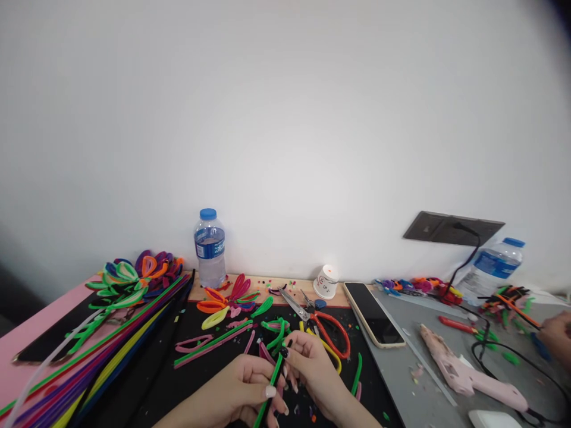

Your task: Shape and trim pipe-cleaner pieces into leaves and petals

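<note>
The person's two hands work close together at the near edge of the counter [307,285]. The left hand [243,389] pinches a green pipe cleaner [266,398] between thumb and fingers, and the right hand [312,368] grips its far end, at a small cluster of green and black. The pipe cleaner slants from near left to far right over a black mat [147,389].

Just beyond the hands, on the mat, lie loose green and pink loops. The red-handled scissors [332,334] lie on the far right side of the hands, partly over a yellow-handled pair [338,361]. Farther left sit a pink and orange petal piece [227,297] and a bundle of long coloured pipe cleaners [111,371].

A water bottle [209,252] stands upright near the wall, left of a white paper cup [326,282]. To the right lie a phone [375,315] and a pink glue gun [473,374]. At the far right edge, another person's hand [557,336] is partly visible.
</note>
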Demonstrator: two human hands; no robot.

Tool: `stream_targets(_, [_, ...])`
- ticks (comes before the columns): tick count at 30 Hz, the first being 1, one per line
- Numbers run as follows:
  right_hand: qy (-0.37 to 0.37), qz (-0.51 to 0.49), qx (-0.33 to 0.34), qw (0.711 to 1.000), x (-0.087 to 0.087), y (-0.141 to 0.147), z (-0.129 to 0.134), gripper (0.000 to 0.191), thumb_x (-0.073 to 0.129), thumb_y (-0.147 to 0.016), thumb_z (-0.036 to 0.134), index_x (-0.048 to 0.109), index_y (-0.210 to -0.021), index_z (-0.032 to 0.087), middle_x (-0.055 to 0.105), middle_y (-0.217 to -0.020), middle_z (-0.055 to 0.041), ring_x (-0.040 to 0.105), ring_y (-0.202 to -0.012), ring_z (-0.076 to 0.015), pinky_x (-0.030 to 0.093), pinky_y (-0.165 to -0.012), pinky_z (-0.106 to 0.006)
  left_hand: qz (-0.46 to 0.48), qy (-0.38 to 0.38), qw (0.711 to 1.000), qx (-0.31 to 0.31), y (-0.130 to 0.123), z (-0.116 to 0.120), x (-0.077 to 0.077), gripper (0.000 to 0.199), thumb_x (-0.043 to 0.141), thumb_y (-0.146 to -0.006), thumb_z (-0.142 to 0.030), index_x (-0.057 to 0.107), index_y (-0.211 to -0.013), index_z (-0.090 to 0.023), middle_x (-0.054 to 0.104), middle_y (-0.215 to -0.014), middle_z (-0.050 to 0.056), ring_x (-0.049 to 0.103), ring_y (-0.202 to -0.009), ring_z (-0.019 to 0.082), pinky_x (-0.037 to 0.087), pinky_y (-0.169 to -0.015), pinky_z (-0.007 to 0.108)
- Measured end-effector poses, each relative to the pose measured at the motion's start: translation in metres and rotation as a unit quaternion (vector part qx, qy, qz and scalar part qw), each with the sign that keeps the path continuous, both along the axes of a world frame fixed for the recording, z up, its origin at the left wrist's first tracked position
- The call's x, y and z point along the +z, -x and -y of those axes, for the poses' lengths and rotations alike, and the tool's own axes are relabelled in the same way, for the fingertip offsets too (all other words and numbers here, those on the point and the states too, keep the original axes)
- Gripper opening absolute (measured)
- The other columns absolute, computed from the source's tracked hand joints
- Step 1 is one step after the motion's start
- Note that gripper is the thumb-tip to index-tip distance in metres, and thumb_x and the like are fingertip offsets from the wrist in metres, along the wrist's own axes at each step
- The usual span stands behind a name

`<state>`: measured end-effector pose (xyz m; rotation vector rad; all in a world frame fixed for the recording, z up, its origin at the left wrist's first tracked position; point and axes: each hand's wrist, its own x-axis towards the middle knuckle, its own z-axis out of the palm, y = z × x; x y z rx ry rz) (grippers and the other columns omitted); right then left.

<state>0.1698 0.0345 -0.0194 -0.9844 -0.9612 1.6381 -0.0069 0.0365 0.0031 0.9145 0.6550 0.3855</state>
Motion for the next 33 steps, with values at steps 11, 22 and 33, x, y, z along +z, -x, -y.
stream_targets(11, [0.009, 0.063, 0.054, 0.996, 0.010, -0.004, 0.001, 0.030, 0.070, -0.069, 0.038, 0.058, -0.055, 0.014, 0.060, -0.047, 0.0011, 0.045, -0.034, -0.0055, 0.032, -0.035, -0.016, -0.051, -0.037, 0.997, 0.037, -0.007, 0.003, -0.004, 0.030, 0.069, -0.071, -0.040, 0.063, -0.080, -0.012, 0.072, -0.077, 0.010, 0.068, -0.061, 0.016, 0.040, -0.047, 0.016])
stream_targets(22, [0.010, 0.034, 0.043, 0.998, 0.004, -0.004, 0.001, 0.036, 0.068, -0.072, 0.044, 0.049, -0.060, 0.015, 0.060, -0.047, 0.0008, 0.043, -0.030, -0.0051, 0.030, -0.030, -0.014, -0.060, -0.021, 0.995, 0.073, -0.007, -0.001, -0.011, 0.033, 0.070, -0.069, -0.044, 0.058, -0.074, -0.013, 0.073, -0.071, 0.010, 0.067, -0.055, 0.015, 0.037, -0.042, 0.015])
stream_targets(33, [-0.009, -0.041, -0.167, 0.985, 0.015, -0.008, -0.001, 0.041, 0.072, -0.069, 0.047, 0.063, -0.087, 0.012, 0.064, -0.069, -0.0065, 0.049, -0.043, -0.0076, 0.035, -0.033, -0.016, 0.037, -0.050, 0.914, 0.401, 0.006, -0.020, -0.006, 0.035, 0.083, -0.054, -0.037, 0.068, -0.076, -0.015, 0.067, -0.070, 0.000, 0.059, -0.063, 0.012, 0.044, -0.059, 0.019])
